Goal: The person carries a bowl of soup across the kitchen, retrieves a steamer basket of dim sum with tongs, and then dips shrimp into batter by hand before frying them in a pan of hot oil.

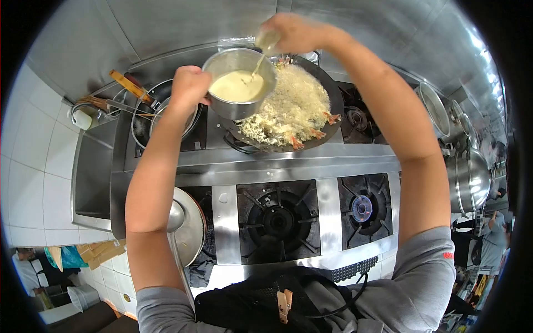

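Observation:
My left hand (pixel 191 87) grips the rim of a deep steel bowl (pixel 236 108), tilted over the left part of a wide wok. Pale yellow batter (pixel 239 87) lies inside it. Above the bowl, my right hand (pixel 297 33) is closed and somewhat blurred; something pale and batter-coated at its fingertips is too smeared to name. A strand of batter runs down from there into the bowl. In the wok (pixel 335 91), foaming oil (pixel 302 83) covers much of the surface, with clumps of frying batter (pixel 261 129) near the front. Several orange-red shrimp tails (pixel 297 143) show along the front and right edge.
A pan with strainers (pixel 139 119) and a wooden-handled tool (pixel 130 86) sit left of the wok. Nearer me are a lit burner (pixel 361 208), an unlit burner (pixel 277 221) and a round lid (pixel 189 233) with a ladle. Steel pots (pixel 467 180) stand right. People appear at both edges.

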